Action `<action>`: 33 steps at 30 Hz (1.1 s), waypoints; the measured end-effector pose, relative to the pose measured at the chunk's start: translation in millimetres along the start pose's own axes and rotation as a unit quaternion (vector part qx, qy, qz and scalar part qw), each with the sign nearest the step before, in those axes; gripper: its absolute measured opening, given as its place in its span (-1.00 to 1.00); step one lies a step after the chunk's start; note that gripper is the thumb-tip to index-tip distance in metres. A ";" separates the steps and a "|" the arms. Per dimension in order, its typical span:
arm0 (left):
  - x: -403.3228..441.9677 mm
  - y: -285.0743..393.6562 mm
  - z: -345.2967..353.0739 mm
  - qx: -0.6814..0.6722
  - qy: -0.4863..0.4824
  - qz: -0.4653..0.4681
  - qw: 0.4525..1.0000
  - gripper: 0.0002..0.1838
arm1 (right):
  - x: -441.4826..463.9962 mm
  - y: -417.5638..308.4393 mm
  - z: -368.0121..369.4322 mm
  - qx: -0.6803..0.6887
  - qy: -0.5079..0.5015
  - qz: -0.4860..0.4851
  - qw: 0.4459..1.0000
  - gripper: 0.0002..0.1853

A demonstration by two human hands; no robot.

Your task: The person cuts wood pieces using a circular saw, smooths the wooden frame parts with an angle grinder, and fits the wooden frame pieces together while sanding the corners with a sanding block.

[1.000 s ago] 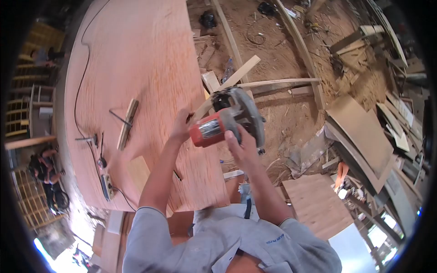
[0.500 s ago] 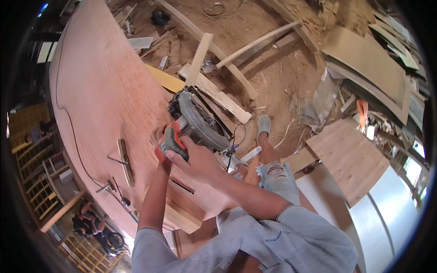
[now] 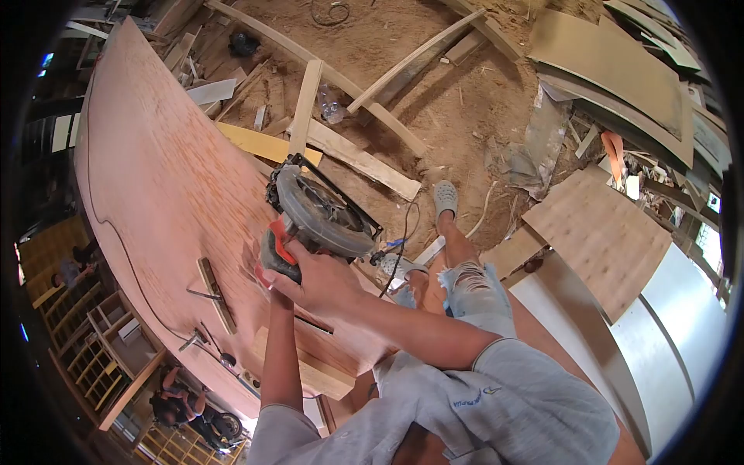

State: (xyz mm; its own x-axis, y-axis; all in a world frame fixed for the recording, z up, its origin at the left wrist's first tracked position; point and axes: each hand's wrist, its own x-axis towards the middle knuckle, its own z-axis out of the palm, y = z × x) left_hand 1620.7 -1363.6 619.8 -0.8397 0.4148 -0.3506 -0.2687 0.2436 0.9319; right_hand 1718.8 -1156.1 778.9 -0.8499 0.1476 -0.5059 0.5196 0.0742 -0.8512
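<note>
right hand (image 3: 325, 280): nearer, fingers wrapped round handle (image 3: 277, 259) | circular saw (image 3: 319, 211): just beyond them at plywood sheet (image 3: 174, 155) edge, long axis slanting down-right | left hand (image 3: 260, 270): half hidden, grip can't tell

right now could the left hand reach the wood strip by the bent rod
Probably yes: the wood strip lies close by, with bare pink board between it and the left hand. That hand seems to be supporting the circular saw, so may need freeing first.
</note>
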 end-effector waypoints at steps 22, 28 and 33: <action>9.6 10.0 -13.6 0.206 -0.022 0.082 0.975 -0.32 | 23.1 -3.8 22.1 0.015 0.016 -0.020 1.000 -0.04; 10.5 8.5 -12.6 0.296 -0.018 0.125 0.947 -0.30 | 38.2 -15.7 22.9 0.015 0.010 -0.014 1.000 -0.05; 14.0 7.6 -13.5 0.386 -0.009 0.170 0.907 -0.29 | 51.9 -18.1 30.5 0.009 0.039 -0.035 0.999 -0.04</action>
State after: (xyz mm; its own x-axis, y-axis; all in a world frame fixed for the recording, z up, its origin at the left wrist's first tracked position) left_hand 1600.6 -1367.8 623.2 -0.8028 0.5929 -0.0631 0.4204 0.6380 0.6452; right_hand 1662.7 -1179.8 763.7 -0.8741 0.2189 -0.4337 0.4574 0.0700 -0.8865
